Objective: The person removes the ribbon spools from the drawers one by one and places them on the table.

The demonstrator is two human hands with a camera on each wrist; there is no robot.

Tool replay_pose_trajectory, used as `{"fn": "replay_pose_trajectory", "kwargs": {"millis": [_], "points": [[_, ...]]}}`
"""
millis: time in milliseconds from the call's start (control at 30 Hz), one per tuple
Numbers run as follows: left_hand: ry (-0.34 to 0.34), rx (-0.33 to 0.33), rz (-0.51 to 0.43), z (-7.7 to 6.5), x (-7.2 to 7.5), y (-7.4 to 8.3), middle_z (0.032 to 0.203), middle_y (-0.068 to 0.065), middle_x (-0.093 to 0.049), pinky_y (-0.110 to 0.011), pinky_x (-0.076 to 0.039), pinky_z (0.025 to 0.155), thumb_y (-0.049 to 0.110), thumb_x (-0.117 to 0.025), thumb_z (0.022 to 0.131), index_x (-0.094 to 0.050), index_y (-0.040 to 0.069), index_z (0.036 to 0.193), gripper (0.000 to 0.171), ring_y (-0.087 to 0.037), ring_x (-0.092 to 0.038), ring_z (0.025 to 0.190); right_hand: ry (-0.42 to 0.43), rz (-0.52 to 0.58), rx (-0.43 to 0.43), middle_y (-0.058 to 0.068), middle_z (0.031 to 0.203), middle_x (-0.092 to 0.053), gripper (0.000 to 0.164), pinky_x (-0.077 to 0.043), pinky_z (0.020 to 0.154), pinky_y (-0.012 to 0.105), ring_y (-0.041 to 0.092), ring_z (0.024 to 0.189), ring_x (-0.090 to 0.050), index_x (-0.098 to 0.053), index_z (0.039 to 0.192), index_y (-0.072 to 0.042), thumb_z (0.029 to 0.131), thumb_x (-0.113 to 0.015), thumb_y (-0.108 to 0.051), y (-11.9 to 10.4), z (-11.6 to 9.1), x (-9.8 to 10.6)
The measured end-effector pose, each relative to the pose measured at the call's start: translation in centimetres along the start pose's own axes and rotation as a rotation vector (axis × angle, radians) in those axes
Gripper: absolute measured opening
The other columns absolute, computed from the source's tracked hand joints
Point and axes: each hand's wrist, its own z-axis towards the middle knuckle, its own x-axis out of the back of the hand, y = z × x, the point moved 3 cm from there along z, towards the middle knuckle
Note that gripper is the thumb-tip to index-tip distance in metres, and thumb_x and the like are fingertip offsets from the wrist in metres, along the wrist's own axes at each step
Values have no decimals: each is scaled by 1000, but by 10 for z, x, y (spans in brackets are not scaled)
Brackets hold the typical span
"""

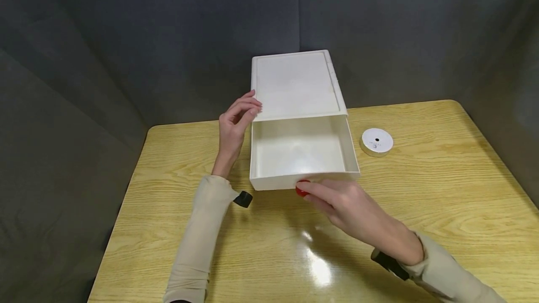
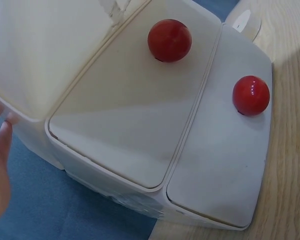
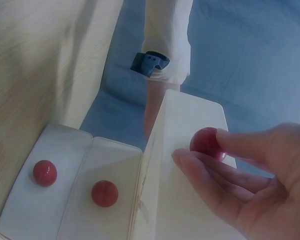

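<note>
A white drawer cabinet (image 1: pixel 294 83) stands on the table with its top drawer (image 1: pixel 269 183) pulled out; the drawer's inside looks bare. My right hand (image 1: pixel 351 205) pinches the round red knob (image 3: pixel 206 142) on that drawer's front between thumb and fingers. On the cabinet's upper left front corner rests my left hand (image 1: pixel 236 123), fingers loosely bent and touching the edge. Below, the left wrist view shows the middle drawer (image 2: pixel 115 125) and the bottom drawer (image 2: pixel 215 165) closed, each with a red knob (image 2: pixel 170 40) on its front.
A white spool-like disc (image 1: pixel 375 135) with a small central hole lies right of the cabinet. The wooden table (image 1: pixel 160 228) reaches back to a dark curtain (image 1: pixel 189 36) behind the cabinet. Both wrists wear dark camera straps.
</note>
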Motion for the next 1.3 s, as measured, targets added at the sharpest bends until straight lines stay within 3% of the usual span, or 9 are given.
{"fn": "replay_pose_trajectory", "kwargs": {"millis": [267, 567, 1300], "points": [[17, -1, -14, -2, -3, -2, 101, 9, -73, -47, -36, 120, -1, -62, 93, -63, -24, 92, 22, -23, -57, 131, 32, -34, -14, 14, 99, -77, 41, -63, 73, 30, 25, 84, -77, -73, 113, 6, 74, -78, 17, 12, 6, 0], [39, 25, -15, -4, -5, -6, 102, 9, -72, -46, -37, 120, 1, -61, 94, -63, -22, 93, 24, -27, -56, 133, 42, -75, -67, 16, 99, -77, 35, -64, 72, 35, 28, 85, -77, -73, 113, 8, 79, -76, 17, 31, 17, -4], [50, -3, -52, -4, -7, -9, 101, 7, -72, -48, -36, 121, 1, -61, 94, -61, -23, 92, 25, -28, -55, 134, 109, -109, -144, 19, 99, -76, 30, -63, 63, 36, 27, 78, -74, -74, 113, 8, 85, -73, 17, 70, 38, -13]]}}
